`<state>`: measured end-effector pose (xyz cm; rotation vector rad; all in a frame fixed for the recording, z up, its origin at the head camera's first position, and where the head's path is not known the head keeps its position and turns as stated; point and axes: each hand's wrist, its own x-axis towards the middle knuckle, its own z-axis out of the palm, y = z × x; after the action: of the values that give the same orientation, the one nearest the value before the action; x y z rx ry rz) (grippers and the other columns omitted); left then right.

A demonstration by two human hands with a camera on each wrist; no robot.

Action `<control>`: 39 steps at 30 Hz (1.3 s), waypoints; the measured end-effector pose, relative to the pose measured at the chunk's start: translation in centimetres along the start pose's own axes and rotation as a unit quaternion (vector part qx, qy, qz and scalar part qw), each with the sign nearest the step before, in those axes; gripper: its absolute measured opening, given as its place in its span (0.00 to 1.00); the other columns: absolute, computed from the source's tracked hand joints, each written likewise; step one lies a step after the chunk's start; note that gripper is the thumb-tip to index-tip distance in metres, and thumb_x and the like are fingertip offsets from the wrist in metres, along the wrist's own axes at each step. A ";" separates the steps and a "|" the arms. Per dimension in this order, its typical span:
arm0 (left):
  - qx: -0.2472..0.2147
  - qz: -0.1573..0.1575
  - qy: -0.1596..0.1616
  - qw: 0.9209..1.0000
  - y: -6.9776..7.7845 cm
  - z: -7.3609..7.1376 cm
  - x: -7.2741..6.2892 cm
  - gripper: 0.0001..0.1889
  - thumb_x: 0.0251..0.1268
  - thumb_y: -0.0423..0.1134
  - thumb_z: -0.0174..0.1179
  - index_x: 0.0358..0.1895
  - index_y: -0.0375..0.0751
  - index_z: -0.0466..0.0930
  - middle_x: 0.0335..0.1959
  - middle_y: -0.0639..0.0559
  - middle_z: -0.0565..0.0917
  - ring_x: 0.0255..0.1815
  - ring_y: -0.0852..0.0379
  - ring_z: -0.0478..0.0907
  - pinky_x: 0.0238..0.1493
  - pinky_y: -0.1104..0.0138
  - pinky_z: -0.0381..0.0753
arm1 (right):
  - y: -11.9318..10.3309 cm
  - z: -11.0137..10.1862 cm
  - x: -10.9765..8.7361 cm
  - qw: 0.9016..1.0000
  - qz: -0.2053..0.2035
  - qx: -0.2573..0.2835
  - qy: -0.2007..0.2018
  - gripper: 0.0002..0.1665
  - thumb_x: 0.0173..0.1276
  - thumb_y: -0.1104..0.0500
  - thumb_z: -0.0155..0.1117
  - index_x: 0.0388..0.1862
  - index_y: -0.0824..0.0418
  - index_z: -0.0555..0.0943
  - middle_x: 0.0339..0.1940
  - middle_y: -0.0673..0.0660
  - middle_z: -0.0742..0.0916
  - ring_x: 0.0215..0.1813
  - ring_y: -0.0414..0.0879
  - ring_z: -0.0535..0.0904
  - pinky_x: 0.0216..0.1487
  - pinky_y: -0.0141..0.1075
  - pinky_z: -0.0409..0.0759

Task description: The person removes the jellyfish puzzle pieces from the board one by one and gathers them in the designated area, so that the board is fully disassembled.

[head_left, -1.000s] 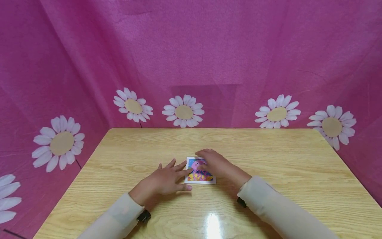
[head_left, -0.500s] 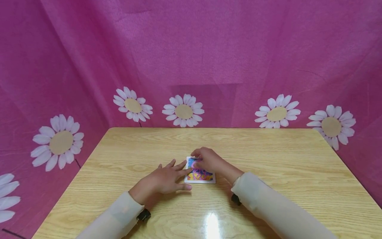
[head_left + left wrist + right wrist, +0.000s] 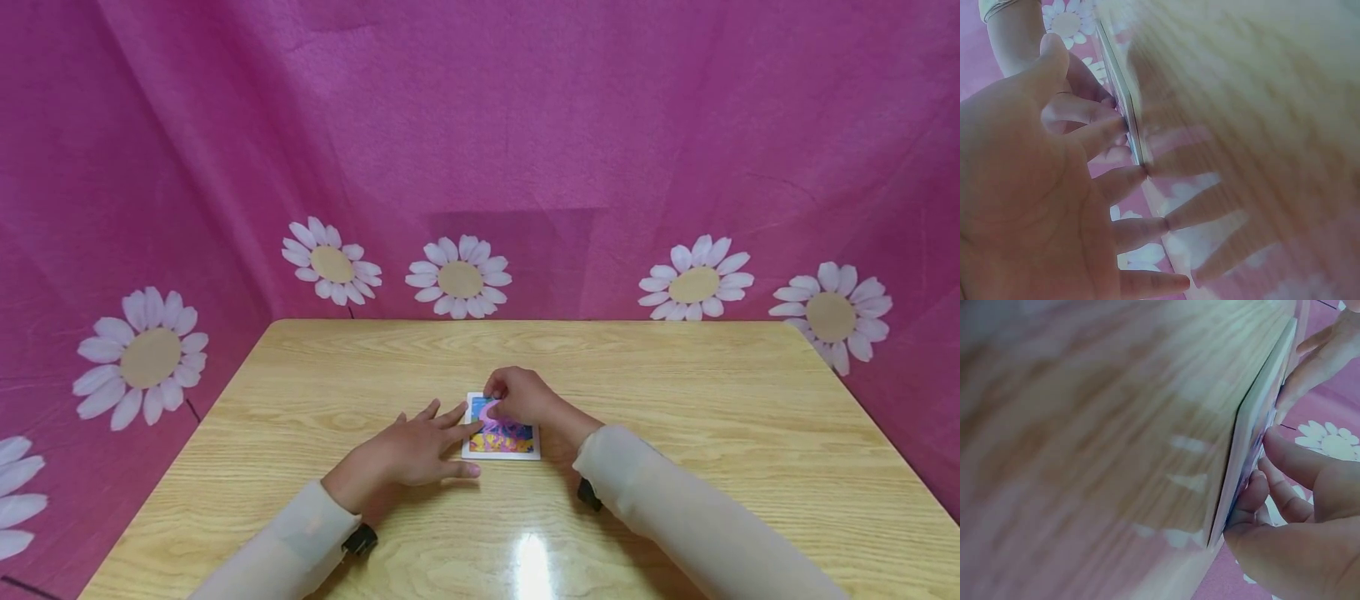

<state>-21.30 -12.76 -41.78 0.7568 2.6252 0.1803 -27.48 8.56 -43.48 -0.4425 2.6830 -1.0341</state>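
Note:
A small square picture board lies flat on the wooden table, with a white border and a pink figure over blue and yellow. My left hand is spread at its left side; one fingertip overlaps the picture, while the thumb rests near the lower left corner. In the left wrist view, fingertips of this left hand meet the board's thin edge. Over the board's upper right part, my right hand bends its fingers, thumb and fingertips on the picture. I cannot tell whether they pinch anything. This right hand hides part of the figure.
The light wooden table reaches back to a pink curtain printed with white daisies. Black straps show at the left cuff and the right cuff. Light glares off the table near its front.
My right hand has shifted slightly left across the board, and its fingers have drawn together onto the picture. The left hand and the board stay practically where they were.

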 end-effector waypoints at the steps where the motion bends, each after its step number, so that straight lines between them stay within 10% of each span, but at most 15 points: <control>1: -0.001 0.000 0.000 1.000 0.0 0.0 0.0 0.41 0.68 0.76 0.48 0.82 0.70 0.56 0.86 0.59 0.49 0.85 0.38 0.44 0.72 0.28 0.53 | 0.0 0.0 0.0 1.000 -0.001 -0.001 0.000 0.09 0.64 0.66 0.76 0.41 0.60 0.84 0.35 0.52 0.83 0.40 0.45 0.76 0.50 0.40 0.77; 39: -0.016 0.003 -0.009 1.000 -0.1 -0.1 0.1 0.42 0.68 0.75 0.50 0.82 0.69 0.55 0.86 0.59 0.49 0.85 0.39 0.41 0.72 0.28 0.53 | -0.9 0.0 0.2 0.999 0.015 0.034 -0.022 0.16 0.60 0.75 0.73 0.42 0.60 0.82 0.41 0.53 0.83 0.45 0.47 0.77 0.55 0.43 0.77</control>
<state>-21.40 -12.79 -41.76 0.7525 2.5969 0.2158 -27.48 7.85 -42.88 -0.4051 2.5996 -1.0914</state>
